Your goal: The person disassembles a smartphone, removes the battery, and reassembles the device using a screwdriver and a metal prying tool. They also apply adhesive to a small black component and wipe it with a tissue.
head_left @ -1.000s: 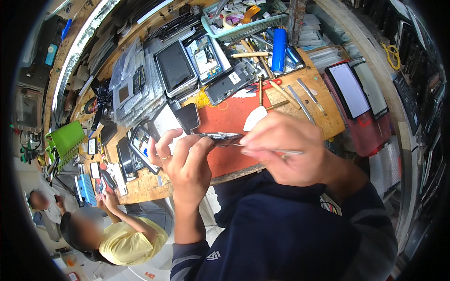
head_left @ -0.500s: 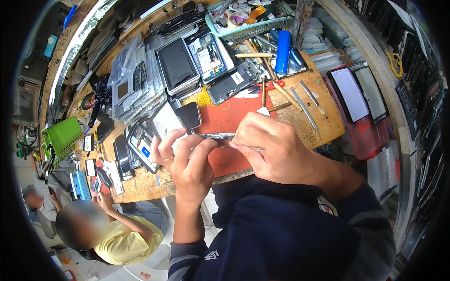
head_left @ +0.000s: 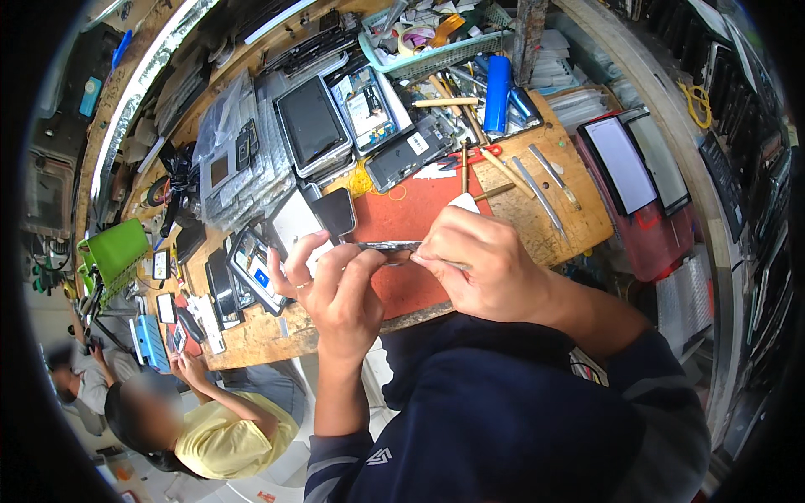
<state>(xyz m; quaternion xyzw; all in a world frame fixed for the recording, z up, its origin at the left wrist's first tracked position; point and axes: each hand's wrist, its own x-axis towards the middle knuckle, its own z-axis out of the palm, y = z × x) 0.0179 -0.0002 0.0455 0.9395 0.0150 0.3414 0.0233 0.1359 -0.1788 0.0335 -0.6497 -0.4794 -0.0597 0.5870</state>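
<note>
Above the red mat [head_left: 411,201], a thin dark phone-like slab [head_left: 390,246] is held nearly edge-on, so its face is hidden. My left hand [head_left: 340,289] grips its left end between thumb and fingers, with a ring on one finger. At the slab's right end, my right hand [head_left: 478,264] is closed in a pinch. Between those fingers is a slim, pale tool [head_left: 459,265], mostly covered; its kind cannot be made out. Just beyond my right hand lie a brass-coloured screwdriver [head_left: 465,168] and a wooden stick [head_left: 507,173].
Metal tweezers-like tools [head_left: 541,197] lie right on the wooden bench [head_left: 587,210]. Opened tablets [head_left: 313,121], bubble-wrapped parts [head_left: 251,168] and a blue cylinder [head_left: 497,96] fill the back. A green basket [head_left: 436,52] stands behind. A person in yellow [head_left: 231,436] sits at left.
The whole view has shifted slightly. The slab shows a thinner edge now, as if tilted a little; both hands keep their grip in nearly the same place.
</note>
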